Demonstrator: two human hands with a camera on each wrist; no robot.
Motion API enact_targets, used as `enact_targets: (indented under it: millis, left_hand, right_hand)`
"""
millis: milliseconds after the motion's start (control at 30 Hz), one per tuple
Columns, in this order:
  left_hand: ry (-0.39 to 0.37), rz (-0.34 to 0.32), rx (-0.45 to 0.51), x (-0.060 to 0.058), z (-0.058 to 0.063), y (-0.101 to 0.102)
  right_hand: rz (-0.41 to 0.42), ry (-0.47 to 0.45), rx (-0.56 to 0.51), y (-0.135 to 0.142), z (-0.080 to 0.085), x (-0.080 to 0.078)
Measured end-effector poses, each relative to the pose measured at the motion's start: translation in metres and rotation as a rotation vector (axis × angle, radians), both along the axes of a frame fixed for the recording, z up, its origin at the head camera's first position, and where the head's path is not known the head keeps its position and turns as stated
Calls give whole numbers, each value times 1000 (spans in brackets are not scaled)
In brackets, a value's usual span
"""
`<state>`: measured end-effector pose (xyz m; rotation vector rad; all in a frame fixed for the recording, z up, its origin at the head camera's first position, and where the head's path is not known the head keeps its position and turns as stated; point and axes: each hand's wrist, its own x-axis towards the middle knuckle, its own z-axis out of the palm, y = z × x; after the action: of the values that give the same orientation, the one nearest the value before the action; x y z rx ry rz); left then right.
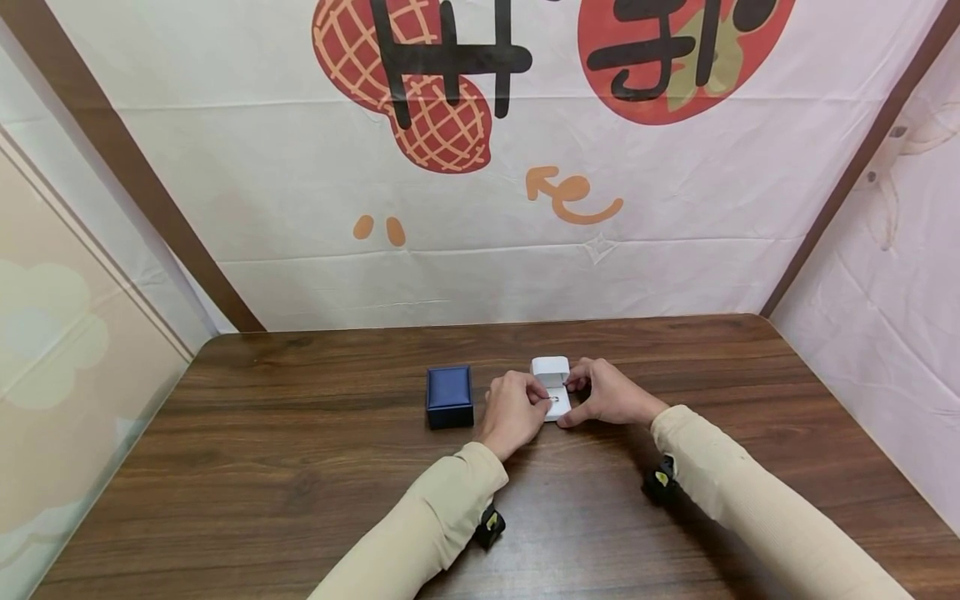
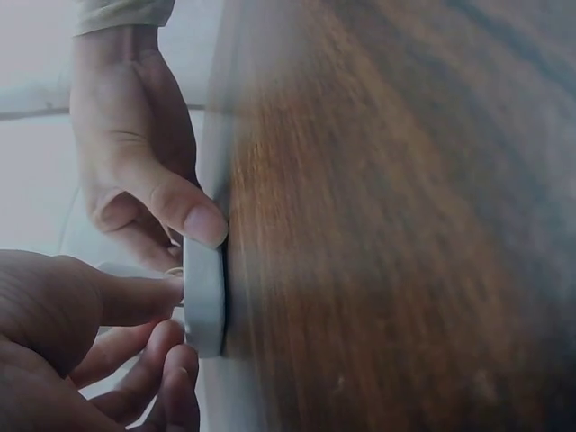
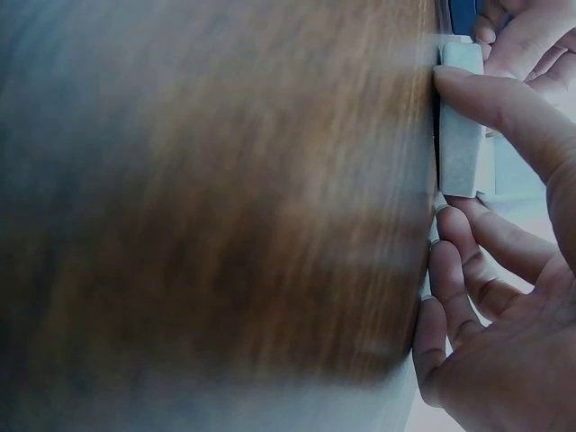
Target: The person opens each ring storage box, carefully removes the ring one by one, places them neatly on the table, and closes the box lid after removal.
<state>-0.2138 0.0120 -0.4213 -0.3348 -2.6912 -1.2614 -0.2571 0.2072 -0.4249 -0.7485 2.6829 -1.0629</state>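
Note:
A small white ring box stands with its lid up on the table, a thin ring at its cushion. From the left, my left hand reaches over the box and pinches the ring between thumb and fingers; the left wrist view shows a sliver of the ring beside the thumb. My right hand grips the box from the right. Its thumb presses the front edge of the box, with the other fingers along the side. How deep the ring sits is hidden.
A closed dark blue box stands left of the white one, near my left hand. Both lie on a brown wood-grain table. Behind its far edge hangs a white printed cloth. Each sleeve carries a black wrist device.

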Motion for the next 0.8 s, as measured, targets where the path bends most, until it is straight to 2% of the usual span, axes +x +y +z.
enact_targets:
  millis: [367, 800]
  left_hand:
    - [31, -18, -46, -2, 0, 0]
    - [14, -9, -42, -2, 3, -2]
  right_hand:
    - [6, 11, 12, -1, 1, 1]
    - [3, -4, 10, -1, 1, 1]
